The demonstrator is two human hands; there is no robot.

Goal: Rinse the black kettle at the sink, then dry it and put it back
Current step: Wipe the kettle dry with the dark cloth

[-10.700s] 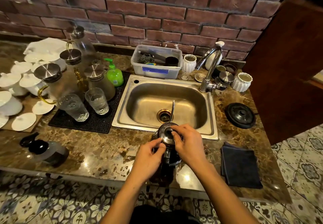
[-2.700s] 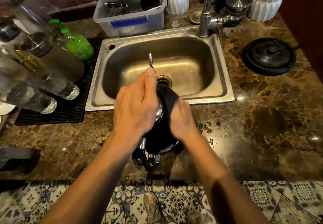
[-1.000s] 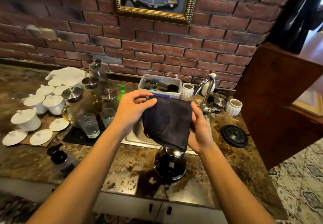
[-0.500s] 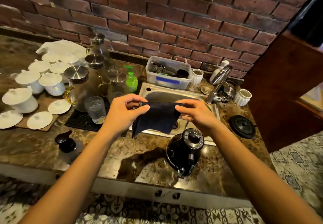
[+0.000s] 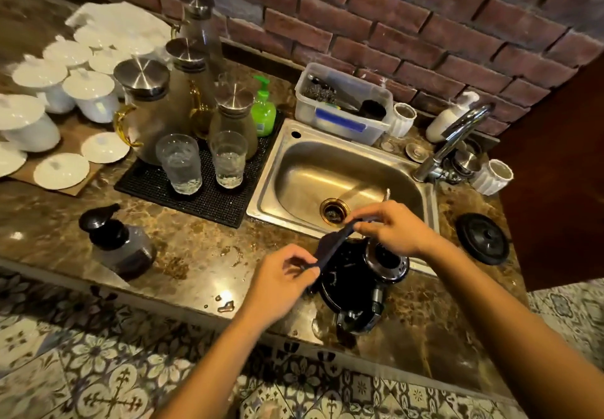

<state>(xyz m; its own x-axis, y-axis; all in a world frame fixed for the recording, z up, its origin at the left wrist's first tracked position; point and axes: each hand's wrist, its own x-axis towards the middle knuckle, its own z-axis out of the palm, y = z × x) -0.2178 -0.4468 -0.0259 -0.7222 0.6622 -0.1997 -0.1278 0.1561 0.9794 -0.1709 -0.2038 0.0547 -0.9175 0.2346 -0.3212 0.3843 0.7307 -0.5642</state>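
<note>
The black kettle (image 5: pixel 351 280) stands upright on the brown marble counter (image 5: pixel 196 255), just in front of the steel sink (image 5: pixel 330 177), its lid on and its handle toward me. A dark cloth (image 5: pixel 331 244) is stretched into a narrow band right above the kettle. My left hand (image 5: pixel 284 276) pinches the cloth's lower end at the kettle's left. Its upper end is pinched by my right hand (image 5: pixel 392 227) over the kettle's lid. The round black kettle base (image 5: pixel 483 239) lies on the counter to the right of the sink.
A tap (image 5: pixel 454 139) rises at the sink's back right. A black mat (image 5: pixel 196 190) left of the sink carries two glasses and several carafes. A green soap bottle (image 5: pixel 263 111), a plastic tub (image 5: pixel 343 108), white lidded cups (image 5: pixel 49 92) and a dark dispenser (image 5: pixel 121 244) stand around.
The cloth, held spread between both hands half a second ago, is now drawn into a thin band. My left hand has dropped down beside the kettle. The view has tilted downward.
</note>
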